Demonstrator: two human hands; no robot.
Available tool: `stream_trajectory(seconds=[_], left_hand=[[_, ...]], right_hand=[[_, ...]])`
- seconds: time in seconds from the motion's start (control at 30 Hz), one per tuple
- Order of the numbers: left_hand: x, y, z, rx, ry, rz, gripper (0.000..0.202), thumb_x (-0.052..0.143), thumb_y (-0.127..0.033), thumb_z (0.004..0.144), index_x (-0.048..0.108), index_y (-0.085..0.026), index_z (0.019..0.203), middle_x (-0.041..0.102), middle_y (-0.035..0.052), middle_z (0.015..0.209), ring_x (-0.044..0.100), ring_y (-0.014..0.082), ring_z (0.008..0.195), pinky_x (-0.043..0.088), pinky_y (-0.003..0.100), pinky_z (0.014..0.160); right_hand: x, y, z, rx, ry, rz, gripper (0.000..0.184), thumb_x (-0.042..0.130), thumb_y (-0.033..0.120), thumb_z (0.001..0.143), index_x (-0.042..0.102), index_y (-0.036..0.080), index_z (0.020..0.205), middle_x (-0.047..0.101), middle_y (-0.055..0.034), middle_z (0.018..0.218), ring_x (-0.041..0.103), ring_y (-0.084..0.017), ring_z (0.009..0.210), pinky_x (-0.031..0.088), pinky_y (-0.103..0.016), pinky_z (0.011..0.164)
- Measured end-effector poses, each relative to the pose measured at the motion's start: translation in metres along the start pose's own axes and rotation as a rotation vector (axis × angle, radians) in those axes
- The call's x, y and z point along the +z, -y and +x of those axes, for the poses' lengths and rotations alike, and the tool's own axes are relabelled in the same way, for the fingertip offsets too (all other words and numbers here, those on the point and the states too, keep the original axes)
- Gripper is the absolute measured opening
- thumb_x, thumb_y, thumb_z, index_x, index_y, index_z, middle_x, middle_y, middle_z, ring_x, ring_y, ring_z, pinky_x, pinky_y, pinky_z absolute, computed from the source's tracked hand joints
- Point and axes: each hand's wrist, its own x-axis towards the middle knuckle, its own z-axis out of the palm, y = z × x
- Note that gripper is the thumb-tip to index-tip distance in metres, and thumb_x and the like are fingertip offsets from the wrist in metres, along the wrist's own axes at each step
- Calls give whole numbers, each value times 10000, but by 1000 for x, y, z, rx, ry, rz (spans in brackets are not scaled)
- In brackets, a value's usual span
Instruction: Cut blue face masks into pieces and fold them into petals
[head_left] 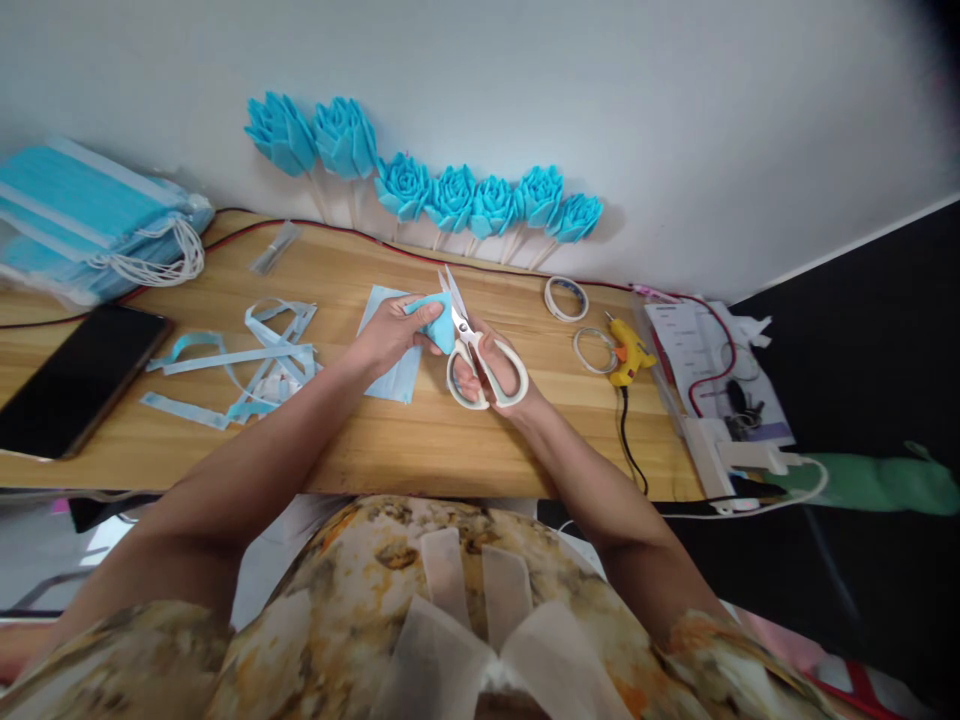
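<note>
Between the thumb and fingers of my left hand [391, 335] is a small folded piece of blue mask fabric [441, 322]. My right hand [499, 365] has its fingers through the white handles of a pair of scissors [466, 340]. The blades point up and away from me, spread apart, right at the fabric's edge; whether they touch it I cannot tell. Under my left hand a flat light-blue sheet [397, 380] lies on the wooden table [480, 450].
Several blue fabric flowers [452, 197] on sticks lean against the wall. At left are a stack of masks [82, 205], a phone [79, 380] and cut strips [247, 355]. Rightward are a tape roll [566, 299], a yellow glue gun [628, 352] and a power strip [709, 460].
</note>
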Motion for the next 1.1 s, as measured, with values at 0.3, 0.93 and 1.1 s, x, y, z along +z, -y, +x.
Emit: stream_trajectory(seconds=[0.3,0.93,1.1], left_hand=[[-1,-2,-1,-29,-76,16,508,945,-546,599,703,-123,742,671,8,630,635,116,530,579,225,484],[7,-3,-2,-56,-99,-2,442,933,-470,636,699,-116,760,657,1,625,623,115,520,565,225,452],[9,-1,-4,-63,-77,8,428,918,-476,646,707,-122,763,664,12,650,625,119,544,560,228,469]], right_hand=[[-7,5,4,-77,55,-8,760,658,770,813,494,232,1324,545,97,557,430,-102,398,338,-235,378],[-94,73,-47,121,-451,-1635,584,696,319,857,596,193,1418,758,-104,983,701,-289,902,531,-420,816],[-117,86,-74,275,-390,-1863,511,683,227,854,656,131,1355,766,-196,1143,725,-385,1060,555,-505,891]])
